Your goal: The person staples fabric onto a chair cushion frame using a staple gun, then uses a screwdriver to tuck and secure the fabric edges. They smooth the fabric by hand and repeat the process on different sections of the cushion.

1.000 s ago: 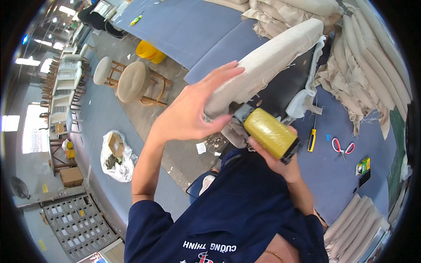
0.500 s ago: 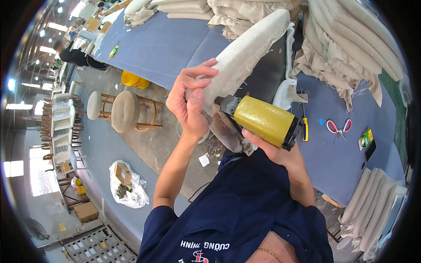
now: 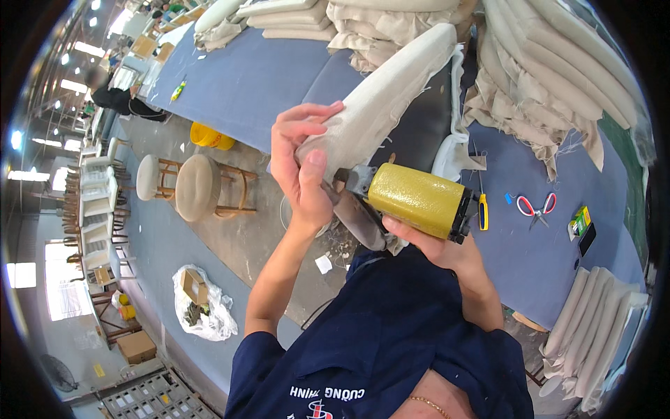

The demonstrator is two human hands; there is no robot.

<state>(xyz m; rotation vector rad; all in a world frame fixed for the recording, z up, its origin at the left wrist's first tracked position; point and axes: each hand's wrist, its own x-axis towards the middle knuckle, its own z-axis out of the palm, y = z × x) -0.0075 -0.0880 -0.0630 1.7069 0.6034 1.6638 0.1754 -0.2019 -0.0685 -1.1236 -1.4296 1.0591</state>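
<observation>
Both of your hands are occupied at the near end of the beige upholstered pad (image 3: 391,94), which slants out from the blue-grey table (image 3: 523,283), its near end above the floor. Your left hand (image 3: 300,167) has thumb and fingers clamped on that end. Your right hand (image 3: 440,248) is closed around the yellow staple gun (image 3: 417,199) from below, some fingers hidden; its nose sits at the pad's lower edge, just beside your left thumb. Leftward room runs to the round stools (image 3: 199,188), well apart. On your right lie a yellow screwdriver (image 3: 483,211) and red-handled scissors (image 3: 537,210). White lettering marks your navy shirt (image 3: 363,328); print on the green-yellow box (image 3: 580,222) is too small to read.
</observation>
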